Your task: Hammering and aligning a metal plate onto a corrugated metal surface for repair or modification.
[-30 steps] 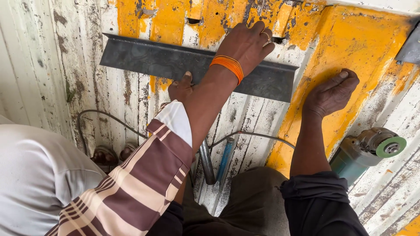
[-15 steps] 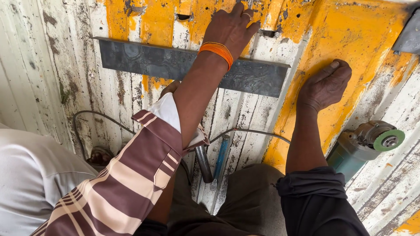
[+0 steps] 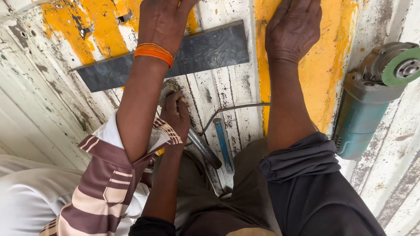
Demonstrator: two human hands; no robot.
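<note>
My left hand (image 3: 175, 114) comes up from a dark sleeve at the bottom and is closed around the upper end of a grey metal tool handle (image 3: 204, 150) that lies on the worn white and yellow sheet. A dark flat steel bar (image 3: 205, 50) lies across the sheet just above that hand. A co-worker's arm in a striped sleeve with an orange wristband (image 3: 152, 51) crosses over the bar, the hand (image 3: 164, 19) pressed flat on the sheet beyond it. My bare right foot (image 3: 292, 30) rests on the yellow patch. My right hand is out of view.
A blue-green angle grinder (image 3: 372, 100) with a green disc lies at the right. A blue chisel (image 3: 223, 146) and a thin grey cable (image 3: 234, 107) lie between my knees. The co-worker's white clothing (image 3: 26, 196) fills the lower left.
The view has closed in on the bar. The co-worker's hand has slid from on the bar to beyond it. My left hand stays under that arm, now visibly closed on the tool handle.
</note>
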